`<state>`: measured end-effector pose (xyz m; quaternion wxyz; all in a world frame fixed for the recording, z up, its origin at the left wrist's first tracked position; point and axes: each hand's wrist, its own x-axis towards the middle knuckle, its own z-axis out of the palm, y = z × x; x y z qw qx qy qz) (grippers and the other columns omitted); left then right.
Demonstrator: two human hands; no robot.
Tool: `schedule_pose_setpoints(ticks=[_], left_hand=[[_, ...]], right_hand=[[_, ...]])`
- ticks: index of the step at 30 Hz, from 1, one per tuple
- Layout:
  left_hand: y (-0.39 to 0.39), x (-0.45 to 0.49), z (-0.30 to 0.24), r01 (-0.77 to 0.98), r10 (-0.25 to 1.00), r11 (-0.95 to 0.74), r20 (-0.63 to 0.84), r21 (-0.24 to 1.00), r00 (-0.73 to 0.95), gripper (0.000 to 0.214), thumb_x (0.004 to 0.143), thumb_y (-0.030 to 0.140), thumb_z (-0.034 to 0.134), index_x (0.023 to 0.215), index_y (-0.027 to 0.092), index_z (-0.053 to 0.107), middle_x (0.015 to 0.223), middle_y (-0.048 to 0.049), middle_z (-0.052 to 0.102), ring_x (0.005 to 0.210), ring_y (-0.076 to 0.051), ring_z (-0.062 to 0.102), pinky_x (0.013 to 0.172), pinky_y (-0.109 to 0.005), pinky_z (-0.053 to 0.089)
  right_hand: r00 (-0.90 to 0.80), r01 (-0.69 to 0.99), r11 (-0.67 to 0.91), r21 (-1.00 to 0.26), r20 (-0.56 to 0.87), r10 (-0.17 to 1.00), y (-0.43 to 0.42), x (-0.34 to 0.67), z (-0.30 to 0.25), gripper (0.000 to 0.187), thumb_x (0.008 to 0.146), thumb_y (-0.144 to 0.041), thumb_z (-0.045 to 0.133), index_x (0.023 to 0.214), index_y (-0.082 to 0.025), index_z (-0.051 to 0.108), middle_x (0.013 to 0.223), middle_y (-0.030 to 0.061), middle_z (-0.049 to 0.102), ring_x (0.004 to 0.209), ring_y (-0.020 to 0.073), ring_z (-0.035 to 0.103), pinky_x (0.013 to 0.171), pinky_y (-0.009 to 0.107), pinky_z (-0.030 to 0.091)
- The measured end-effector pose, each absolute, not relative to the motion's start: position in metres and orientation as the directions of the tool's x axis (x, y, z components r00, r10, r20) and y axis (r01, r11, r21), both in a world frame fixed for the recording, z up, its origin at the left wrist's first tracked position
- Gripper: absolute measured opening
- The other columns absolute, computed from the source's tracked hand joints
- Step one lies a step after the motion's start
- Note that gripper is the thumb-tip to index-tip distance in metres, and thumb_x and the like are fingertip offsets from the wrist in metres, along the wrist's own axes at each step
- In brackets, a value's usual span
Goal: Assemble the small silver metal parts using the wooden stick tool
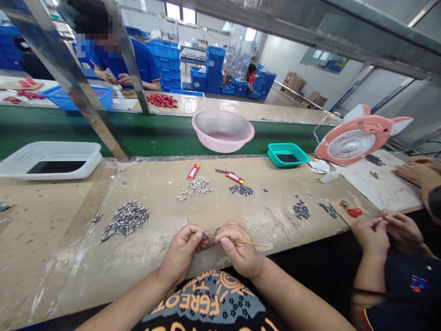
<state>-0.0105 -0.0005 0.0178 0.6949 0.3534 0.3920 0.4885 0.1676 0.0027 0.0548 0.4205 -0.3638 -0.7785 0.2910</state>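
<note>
Near the front edge of the table, my left hand (184,249) pinches a small dark part (206,236) between thumb and fingertips. My right hand (241,250) is closed round a thin wooden stick (255,243), whose tip points at that part; whether the two touch is too small to tell. Beyond my hands lie a heap of small whitish parts (200,185) and a heap of small dark parts (241,190). To the left is a bigger heap of mixed dark and light parts (127,218).
Two red packets (193,171) (234,177) lie behind the heaps, one beside a dark blade. Farther back are a pink basket (223,146), a green tray (272,158), a white tray (93,161) and a pig-shaped fan (330,161). A co-worker's hands (372,234) work at right.
</note>
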Motion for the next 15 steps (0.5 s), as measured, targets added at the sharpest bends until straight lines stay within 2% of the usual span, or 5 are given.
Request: schedule_pose_setpoints(ticks=[6, 9, 12, 15], left_hand=[[0.001, -0.011, 0.018, -0.45, 0.963, 0.266, -0.213, 0.853, 0.165, 0.012, 0.083, 0.028, 0.059, 0.079, 0.016, 0.06, 0.073, -0.0019, 0.063, 0.069, -0.014, 0.056, 0.067, -0.026, 0.043], [0.003, -0.011, 0.019, -0.485, 0.965, 0.261, -0.225, 0.835, 0.133, 0.012, 0.083, 0.027, 0.059, 0.08, 0.016, 0.061, 0.075, -0.002, 0.063, 0.07, -0.014, 0.056, 0.068, -0.026, 0.043], [0.002, -0.012, 0.019, -0.521, 0.964, 0.263, -0.236, 0.812, 0.119, 0.01, 0.083, 0.027, 0.059, 0.081, 0.017, 0.061, 0.077, -0.0019, 0.064, 0.07, -0.014, 0.056, 0.068, -0.026, 0.043], [0.002, -0.013, 0.017, -0.555, 0.965, 0.257, -0.239, 0.791, 0.107, 0.01, 0.083, 0.027, 0.059, 0.082, 0.017, 0.061, 0.078, -0.0018, 0.064, 0.071, -0.013, 0.057, 0.069, -0.026, 0.043]], right_hand=[[-0.4, 0.315, 0.581, -0.751, 0.45, 0.798, 0.003, 0.169, 0.055, 0.018, 0.091, -0.021, 0.04, 0.088, -0.02, 0.058, 0.079, 0.004, 0.063, 0.078, 0.0169, 0.058, 0.078, 0.034, 0.045], [-0.406, 0.307, 0.603, -0.736, 0.472, 0.783, 0.012, 0.175, 0.056, 0.018, 0.091, -0.018, 0.04, 0.096, -0.02, 0.058, 0.08, 0.003, 0.064, 0.077, 0.0156, 0.059, 0.078, 0.032, 0.046], [-0.381, 0.431, 0.619, -0.657, 0.489, 0.785, 0.039, 0.181, 0.057, 0.019, 0.09, -0.015, 0.043, 0.102, -0.021, 0.057, 0.085, 0.0036, 0.065, 0.081, 0.0159, 0.059, 0.078, 0.031, 0.045], [-0.398, 0.606, 0.616, -0.503, 0.479, 0.782, 0.077, 0.182, 0.053, 0.015, 0.087, -0.017, 0.049, 0.097, -0.02, 0.06, 0.093, 0.0063, 0.064, 0.089, 0.0192, 0.056, 0.084, 0.034, 0.043]])
